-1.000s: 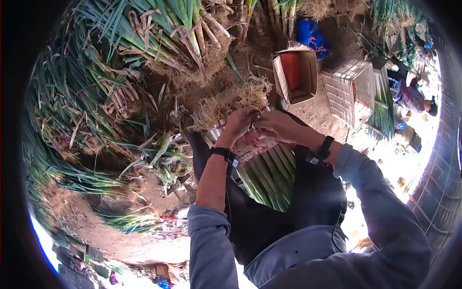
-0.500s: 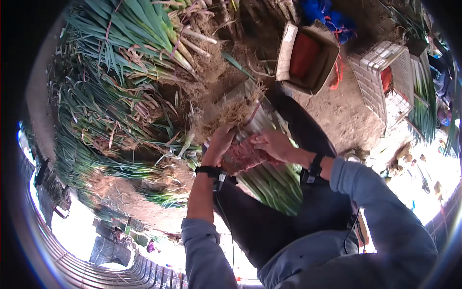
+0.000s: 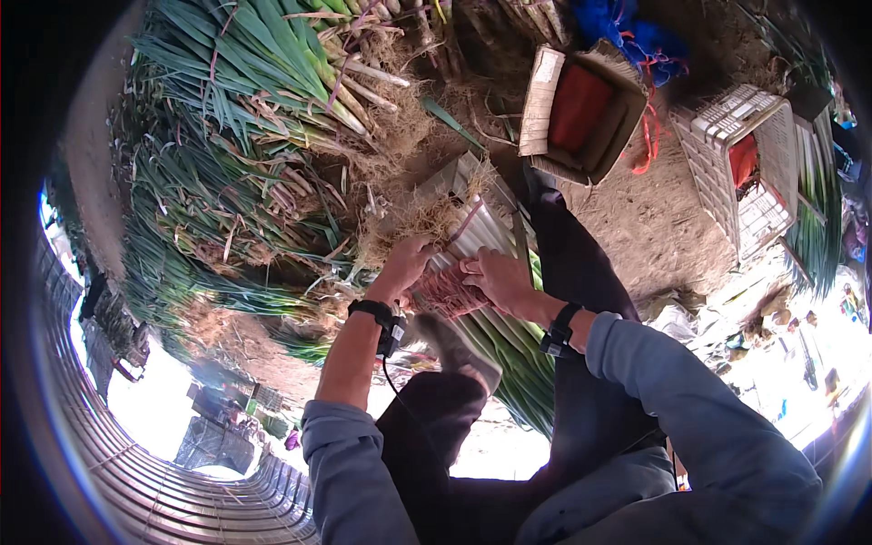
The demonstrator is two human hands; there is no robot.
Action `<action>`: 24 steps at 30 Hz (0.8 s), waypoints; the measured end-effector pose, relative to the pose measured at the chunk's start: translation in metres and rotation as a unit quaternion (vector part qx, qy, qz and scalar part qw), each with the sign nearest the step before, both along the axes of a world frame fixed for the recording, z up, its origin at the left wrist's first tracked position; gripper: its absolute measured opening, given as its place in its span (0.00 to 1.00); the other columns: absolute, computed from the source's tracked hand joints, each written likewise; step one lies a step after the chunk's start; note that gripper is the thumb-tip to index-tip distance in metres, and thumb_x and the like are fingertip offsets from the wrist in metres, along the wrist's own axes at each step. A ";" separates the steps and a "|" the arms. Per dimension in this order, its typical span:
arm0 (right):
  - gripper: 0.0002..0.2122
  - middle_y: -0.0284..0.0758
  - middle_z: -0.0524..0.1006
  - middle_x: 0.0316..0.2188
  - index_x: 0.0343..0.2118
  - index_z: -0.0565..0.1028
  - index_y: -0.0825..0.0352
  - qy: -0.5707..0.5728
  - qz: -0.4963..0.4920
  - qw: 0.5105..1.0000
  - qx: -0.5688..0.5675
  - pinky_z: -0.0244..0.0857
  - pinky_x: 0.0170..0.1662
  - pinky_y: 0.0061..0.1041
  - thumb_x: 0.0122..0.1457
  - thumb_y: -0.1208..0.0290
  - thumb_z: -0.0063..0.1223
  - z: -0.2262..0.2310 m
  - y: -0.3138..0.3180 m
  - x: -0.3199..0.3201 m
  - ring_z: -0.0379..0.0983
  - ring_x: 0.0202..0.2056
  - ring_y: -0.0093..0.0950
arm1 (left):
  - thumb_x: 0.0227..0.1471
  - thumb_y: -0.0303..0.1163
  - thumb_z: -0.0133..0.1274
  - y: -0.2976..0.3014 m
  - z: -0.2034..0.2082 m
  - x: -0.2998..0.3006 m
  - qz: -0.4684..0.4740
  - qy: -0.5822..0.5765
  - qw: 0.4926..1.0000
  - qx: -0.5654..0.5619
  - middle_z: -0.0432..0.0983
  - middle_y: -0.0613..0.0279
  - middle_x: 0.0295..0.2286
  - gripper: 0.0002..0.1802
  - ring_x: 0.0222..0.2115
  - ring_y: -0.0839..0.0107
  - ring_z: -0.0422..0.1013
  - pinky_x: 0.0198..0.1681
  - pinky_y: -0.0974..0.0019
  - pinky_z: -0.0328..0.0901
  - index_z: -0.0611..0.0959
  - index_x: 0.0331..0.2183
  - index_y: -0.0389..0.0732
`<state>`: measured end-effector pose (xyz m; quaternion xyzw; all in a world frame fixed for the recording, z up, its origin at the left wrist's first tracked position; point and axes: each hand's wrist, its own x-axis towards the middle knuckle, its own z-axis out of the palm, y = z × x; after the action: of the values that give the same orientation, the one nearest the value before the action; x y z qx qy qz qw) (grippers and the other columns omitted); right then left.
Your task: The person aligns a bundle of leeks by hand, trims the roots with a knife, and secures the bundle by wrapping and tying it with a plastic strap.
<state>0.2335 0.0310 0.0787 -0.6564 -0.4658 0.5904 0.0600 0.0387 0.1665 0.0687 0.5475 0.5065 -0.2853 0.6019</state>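
Observation:
A bundle of green onions (image 3: 513,354) lies in front of me between my legs, with roots (image 3: 422,222) at the far end and green leaves toward me. Around its pale stems is a crumpled reddish wrap (image 3: 447,292). My left hand (image 3: 406,270) is closed on the wrap's left side near the roots, its fingertips partly hidden. My right hand (image 3: 501,277) pinches the wrap's right upper edge, fingers bent together over the stems. Under the bundle, a metal-looking frame (image 3: 468,168) shows beyond the roots.
Large heaps of green onions (image 3: 218,218) cover the ground on the left, with more bunches (image 3: 282,54) far left. Beyond my right leg stands an open carton (image 3: 536,100) with red material inside. Farther right are a pale plastic crate (image 3: 708,173) and blue netting (image 3: 627,36).
My left leg has shifted and a shoe now shows beside the bundle. Both hands stay at the wrap, slightly left of before. The bundle's leaf end shows farther toward me.

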 end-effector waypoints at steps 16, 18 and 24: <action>0.18 0.47 0.75 0.34 0.38 0.72 0.68 -0.047 -0.078 0.994 0.058 0.68 0.42 0.44 0.56 0.58 0.62 -0.011 0.008 -0.013 0.75 0.40 0.47 | 0.63 0.36 0.51 -0.003 0.003 -0.006 0.136 -0.011 0.989 -0.059 0.74 0.60 0.21 0.14 0.20 0.73 0.68 0.26 0.64 0.63 0.82 0.40 0.34; 0.18 0.45 0.74 0.36 0.40 0.72 0.68 -0.061 -0.053 0.994 0.075 0.70 0.42 0.43 0.57 0.58 0.61 -0.019 0.006 -0.007 0.75 0.40 0.47 | 0.63 0.32 0.49 -0.010 0.007 0.002 0.189 -0.024 0.981 -0.042 0.73 0.64 0.20 0.13 0.19 0.76 0.66 0.24 0.67 0.61 0.83 0.42 0.35; 0.15 0.43 0.72 0.40 0.45 0.73 0.64 -0.005 -0.063 0.968 0.241 0.71 0.41 0.42 0.59 0.63 0.56 -0.024 0.022 -0.025 0.75 0.40 0.47 | 0.63 0.31 0.49 -0.024 -0.004 -0.027 0.299 -0.087 0.948 -0.059 0.72 0.67 0.20 0.14 0.19 0.80 0.65 0.23 0.69 0.61 0.82 0.45 0.35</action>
<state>0.2089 0.0528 0.0542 -0.6536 -0.5527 0.4520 0.2512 0.0119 0.1423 0.0649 0.3567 0.5748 -0.0729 0.7328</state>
